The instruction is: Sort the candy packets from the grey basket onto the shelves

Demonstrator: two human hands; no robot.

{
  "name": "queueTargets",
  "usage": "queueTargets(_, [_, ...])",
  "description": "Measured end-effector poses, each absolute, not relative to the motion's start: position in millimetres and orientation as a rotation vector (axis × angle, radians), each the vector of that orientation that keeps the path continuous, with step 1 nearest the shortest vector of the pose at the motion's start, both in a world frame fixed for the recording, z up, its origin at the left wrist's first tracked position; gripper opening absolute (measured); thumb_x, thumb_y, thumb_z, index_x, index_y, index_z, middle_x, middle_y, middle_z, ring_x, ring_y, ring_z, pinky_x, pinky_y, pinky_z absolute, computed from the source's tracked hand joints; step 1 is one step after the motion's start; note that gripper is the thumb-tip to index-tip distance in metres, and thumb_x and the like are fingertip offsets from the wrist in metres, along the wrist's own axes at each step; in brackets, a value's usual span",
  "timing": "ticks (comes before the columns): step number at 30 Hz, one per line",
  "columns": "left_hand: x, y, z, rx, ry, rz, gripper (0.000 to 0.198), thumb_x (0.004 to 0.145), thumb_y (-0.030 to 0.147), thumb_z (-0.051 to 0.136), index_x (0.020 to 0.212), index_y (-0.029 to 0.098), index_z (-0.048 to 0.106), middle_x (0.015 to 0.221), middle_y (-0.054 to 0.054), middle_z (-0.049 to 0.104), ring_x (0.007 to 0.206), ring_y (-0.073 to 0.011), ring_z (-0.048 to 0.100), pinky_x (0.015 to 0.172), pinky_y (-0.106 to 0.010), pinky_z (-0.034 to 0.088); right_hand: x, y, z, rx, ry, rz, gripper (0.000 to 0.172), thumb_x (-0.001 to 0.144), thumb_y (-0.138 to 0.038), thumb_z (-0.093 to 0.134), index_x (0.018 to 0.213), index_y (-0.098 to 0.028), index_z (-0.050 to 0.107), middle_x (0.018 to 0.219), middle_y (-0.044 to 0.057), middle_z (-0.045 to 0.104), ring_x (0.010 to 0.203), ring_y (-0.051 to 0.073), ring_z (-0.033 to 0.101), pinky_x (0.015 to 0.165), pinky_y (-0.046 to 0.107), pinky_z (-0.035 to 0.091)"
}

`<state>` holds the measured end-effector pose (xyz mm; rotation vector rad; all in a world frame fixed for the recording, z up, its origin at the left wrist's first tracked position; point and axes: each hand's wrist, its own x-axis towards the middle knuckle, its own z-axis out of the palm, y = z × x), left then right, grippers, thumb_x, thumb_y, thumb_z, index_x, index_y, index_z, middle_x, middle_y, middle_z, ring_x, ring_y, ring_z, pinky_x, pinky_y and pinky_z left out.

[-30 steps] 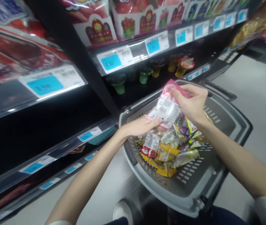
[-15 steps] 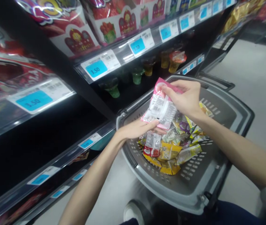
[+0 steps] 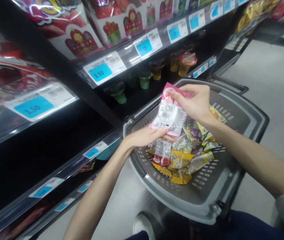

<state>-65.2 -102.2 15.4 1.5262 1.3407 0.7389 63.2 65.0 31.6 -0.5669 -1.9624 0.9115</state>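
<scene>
"From the head view: holding what?"

"A pink-and-silver packet (image 3: pixel 172 115), over the basket (image 3: pixel 224 170) towards its eleven o'clock. Pinched at the upper right edge by the right hand (image 3: pixel 198 101), and gripped at the lower edge by the left hand (image 3: pixel 147 136), thumb above, fingers beneath."

"At which step, then?"

"Probably inspecting the printed back, to judge by the flat tilt towards the camera."

"Calling for what next?"

"Likely a light, steady pinch at both edges, without covering or creasing the print."

"And materials?"

"Glossy, crinkled film on the packet, squarish, with a lengthwise seam. Below, a jumbled heap of small wrapped pieces (image 3: pixel 191 146): pillow-shaped yellow wrappers (image 3: pixel 180 175) at seven o'clock, a red-and-silver sachet (image 3: pixel 162 152) at nine. Smooth grey plastic for the basket, slotted and round-cornered. Beyond, past ten, tapered, see-through cups (image 3: pixel 145 81) on a dark shelf (image 3: pixel 139 101)."
</scene>
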Motion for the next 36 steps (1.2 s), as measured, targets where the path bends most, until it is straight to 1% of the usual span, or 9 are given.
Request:
queueTargets(6, [-68, -99, 8, 1.731, 1.6, 0.805, 0.051, 0.103, 0.049, 0.036, 0.101, 0.019, 0.077, 0.1, -0.004, 0.077, 0.101, -0.0202, 0.069, 0.098, -0.031, 0.05, 63, 70, 32, -0.539, -1.943, 0.828, 0.039, 0.083, -0.057, 0.073, 0.073, -0.019, 0.075, 0.069, 0.002, 0.07, 0.065, 0.015, 0.06, 0.063, 0.029, 0.048])
queueTargets(9, [-71, -96, 1, 1.83, 1.86, 0.894, 0.04, 0.098, 0.049, 0.049, 0.099, 0.018, 0.074, 0.092, -0.003, 0.075, 0.088, -0.0201, 0.069, 0.088, -0.031, 0.052, 63, 76, 30, -0.576, -1.902, 0.818, 0.041, 0.084, -0.058, 0.072, 0.075, -0.018, 0.074, 0.071, 0.003, 0.07, 0.068, 0.016, 0.062, 0.065, 0.03, 0.05])
queueTargets(11, [-73, -94, -4, 1.831, 2.003, 0.999, 0.033, 0.09, 0.046, 0.063, 0.106, 0.017, 0.069, 0.097, -0.005, 0.074, 0.088, -0.0204, 0.068, 0.085, -0.031, 0.052, 62, 81, 28, -0.588, -1.87, 0.836, 0.041, 0.085, -0.059, 0.07, 0.077, -0.018, 0.073, 0.072, 0.004, 0.071, 0.07, 0.017, 0.063, 0.064, 0.03, 0.051])
queueTargets(13, [-75, -91, -9, 1.799, 2.119, 1.133, 0.043, 0.083, 0.038, 0.071, 0.118, 0.017, 0.061, 0.108, -0.007, 0.071, 0.095, -0.0212, 0.067, 0.084, -0.032, 0.053, 61, 83, 26, -0.588, -1.843, 0.868, 0.041, 0.085, -0.059, 0.07, 0.077, -0.019, 0.072, 0.073, 0.004, 0.071, 0.071, 0.017, 0.064, 0.065, 0.031, 0.051])
queueTargets(17, [-77, -89, -14, 1.874, 2.23, 1.333, 0.061, 0.083, 0.029, 0.066, 0.138, 0.018, 0.043, 0.135, -0.014, 0.056, 0.117, -0.0244, 0.059, 0.093, -0.038, 0.054, 60, 80, 23, -0.569, -1.85, 0.962, 0.043, 0.083, -0.061, 0.072, 0.077, -0.019, 0.072, 0.075, 0.005, 0.071, 0.072, 0.017, 0.064, 0.066, 0.031, 0.053])
queueTargets(21, [-75, -92, -8, 2.268, 2.187, 1.222, 0.063, 0.089, 0.023, 0.06, 0.148, 0.024, 0.038, 0.155, -0.015, 0.039, 0.144, -0.0313, 0.037, 0.114, -0.052, 0.039, 58, 75, 23, -0.558, -1.837, 1.063, 0.041, 0.082, -0.059, 0.073, 0.076, -0.019, 0.07, 0.075, 0.003, 0.07, 0.071, 0.015, 0.064, 0.065, 0.028, 0.053])
queueTargets(26, [-68, -95, -3, 2.563, 1.991, 0.985, 0.065, 0.091, 0.011, 0.055, 0.15, 0.034, 0.039, 0.162, -0.007, 0.033, 0.15, -0.0293, 0.03, 0.12, -0.056, 0.031, 56, 73, 22, -0.598, -1.747, 1.243, 0.038, 0.08, -0.055, 0.077, 0.076, -0.019, 0.067, 0.075, 0.003, 0.069, 0.068, 0.013, 0.062, 0.062, 0.027, 0.052])
queueTargets(31, [-70, -96, -8, 2.585, 1.997, 0.94, 0.069, 0.09, 0.008, 0.055, 0.152, 0.034, 0.037, 0.163, -0.007, 0.032, 0.152, -0.0285, 0.027, 0.121, -0.057, 0.032, 57, 69, 21, -0.591, -1.739, 1.424, 0.036, 0.078, -0.052, 0.08, 0.076, -0.019, 0.065, 0.075, 0.002, 0.068, 0.065, 0.012, 0.059, 0.06, 0.027, 0.051])
queueTargets(36, [-71, -96, -9, 2.541, 2.005, 0.939, 0.07, 0.089, 0.005, 0.053, 0.152, 0.033, 0.037, 0.163, -0.008, 0.034, 0.152, -0.0276, 0.026, 0.122, -0.058, 0.029, 57, 70, 20, -0.605, -1.759, 1.489, 0.037, 0.078, -0.052, 0.079, 0.077, -0.018, 0.065, 0.075, 0.002, 0.067, 0.071, 0.014, 0.061, 0.064, 0.028, 0.052])
